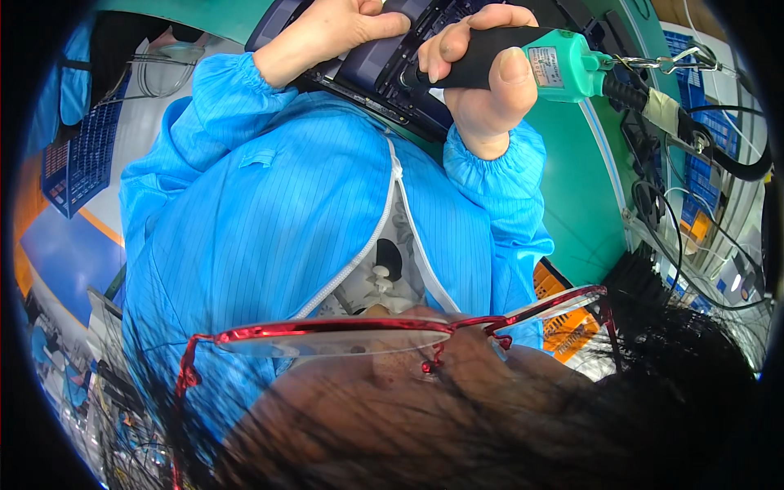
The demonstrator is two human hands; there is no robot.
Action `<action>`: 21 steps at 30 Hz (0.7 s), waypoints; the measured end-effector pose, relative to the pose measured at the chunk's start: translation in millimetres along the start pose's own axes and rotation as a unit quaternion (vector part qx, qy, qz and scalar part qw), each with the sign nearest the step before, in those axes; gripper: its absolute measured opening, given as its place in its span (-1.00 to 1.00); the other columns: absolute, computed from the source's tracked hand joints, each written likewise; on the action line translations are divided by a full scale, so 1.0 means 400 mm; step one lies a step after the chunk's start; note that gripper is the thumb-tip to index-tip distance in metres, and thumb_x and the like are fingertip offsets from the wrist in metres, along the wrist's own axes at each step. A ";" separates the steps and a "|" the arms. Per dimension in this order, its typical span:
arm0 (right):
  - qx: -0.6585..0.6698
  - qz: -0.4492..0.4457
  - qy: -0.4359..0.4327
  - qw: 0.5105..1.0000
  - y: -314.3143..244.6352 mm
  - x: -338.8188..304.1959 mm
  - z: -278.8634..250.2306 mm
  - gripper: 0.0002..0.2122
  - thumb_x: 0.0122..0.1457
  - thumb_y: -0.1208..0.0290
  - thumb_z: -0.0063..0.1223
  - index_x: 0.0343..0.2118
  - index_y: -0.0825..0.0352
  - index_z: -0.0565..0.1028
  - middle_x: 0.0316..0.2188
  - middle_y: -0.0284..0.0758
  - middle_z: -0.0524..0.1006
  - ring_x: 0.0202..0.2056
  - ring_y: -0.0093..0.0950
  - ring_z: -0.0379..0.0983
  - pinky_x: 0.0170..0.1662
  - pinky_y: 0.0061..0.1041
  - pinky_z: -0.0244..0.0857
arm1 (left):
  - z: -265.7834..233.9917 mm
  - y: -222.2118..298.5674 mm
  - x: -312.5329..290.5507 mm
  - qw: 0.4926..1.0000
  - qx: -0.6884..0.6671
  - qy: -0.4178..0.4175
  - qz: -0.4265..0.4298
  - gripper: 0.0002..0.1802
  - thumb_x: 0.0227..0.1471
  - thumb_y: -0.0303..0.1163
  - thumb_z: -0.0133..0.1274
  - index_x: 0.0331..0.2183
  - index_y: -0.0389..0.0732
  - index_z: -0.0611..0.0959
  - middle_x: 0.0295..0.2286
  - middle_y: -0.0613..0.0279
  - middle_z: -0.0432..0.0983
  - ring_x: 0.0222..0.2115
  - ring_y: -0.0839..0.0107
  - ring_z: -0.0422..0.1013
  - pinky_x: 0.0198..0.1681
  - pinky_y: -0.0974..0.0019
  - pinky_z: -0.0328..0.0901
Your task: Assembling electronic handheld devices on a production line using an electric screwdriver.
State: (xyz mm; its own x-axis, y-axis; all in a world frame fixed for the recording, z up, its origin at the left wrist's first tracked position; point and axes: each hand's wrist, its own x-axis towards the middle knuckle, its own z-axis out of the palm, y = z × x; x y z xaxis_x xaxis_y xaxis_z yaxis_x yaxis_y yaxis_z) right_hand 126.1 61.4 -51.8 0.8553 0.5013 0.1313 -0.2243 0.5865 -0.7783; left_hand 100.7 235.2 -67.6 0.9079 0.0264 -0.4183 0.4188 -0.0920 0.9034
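Observation:
An electric screwdriver [563, 65] with a black grip and a green rear end lies across my right hand [490, 82]. My fingers and thumb are wrapped round its grip, and its tip points left into a dark plastic housing [388, 61]. On the left part of that housing is my left hand [339, 33], its thumb stretched along the surface and its other fingers bent and partly cut off by the upper edge. Whatever the screwdriver's tip meets is hidden among dark parts. The housing lies close against my blue smock.
A green work surface [580, 188] extends under the housing. From the screwdriver's rear run a metal hook and chain [665, 61] and a thick black cable [727, 163]. Blue baskets [86, 167] stand at the left, and an orange crate [567, 322] sits lower right.

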 end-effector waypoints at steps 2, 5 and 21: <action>0.005 0.002 0.004 1.000 -0.002 -0.001 0.003 -0.52 -0.08 0.18 0.27 -0.24 0.38 0.29 -0.53 -0.22 0.42 -0.59 -0.43 0.37 -0.47 -0.43 0.34 | 0.001 -0.003 -0.001 1.000 -0.002 0.003 0.011 -0.75 -0.08 -0.38 0.15 -0.66 -0.22 0.48 -0.73 0.49 0.28 -0.70 0.68 0.17 -0.67 0.49 0.08; -0.002 0.009 0.006 1.000 -0.007 -0.007 0.012 -0.51 -0.11 0.17 0.29 -0.25 0.39 0.30 -0.53 -0.22 0.42 -0.58 -0.43 0.38 -0.46 -0.43 0.33 | 0.003 -0.001 -0.007 0.999 0.017 0.008 0.027 -0.73 -0.08 -0.38 0.15 -0.68 -0.21 0.45 -0.73 0.50 0.26 -0.68 0.68 0.15 -0.65 0.49 0.09; -0.093 -0.008 -0.079 0.993 -0.001 0.008 -0.033 -0.60 -0.04 0.07 0.07 -0.28 0.28 0.32 -0.57 -0.30 0.38 -0.62 -0.41 0.32 -0.49 -0.32 0.26 | 0.018 -0.110 0.066 0.979 0.112 0.043 0.166 -0.50 -0.08 -0.23 0.19 -0.75 -0.13 0.24 -0.75 0.53 0.05 -0.66 0.67 -0.02 -0.68 0.39 -0.06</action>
State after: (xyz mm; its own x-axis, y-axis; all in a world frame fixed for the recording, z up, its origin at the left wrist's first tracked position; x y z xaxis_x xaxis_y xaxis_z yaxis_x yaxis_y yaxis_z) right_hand 135.0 54.4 -58.9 0.7713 0.5946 0.2272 -0.1089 0.4749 -0.8733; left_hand 106.2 232.9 -118.9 0.9953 0.0412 -0.0874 0.0961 -0.3249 0.9409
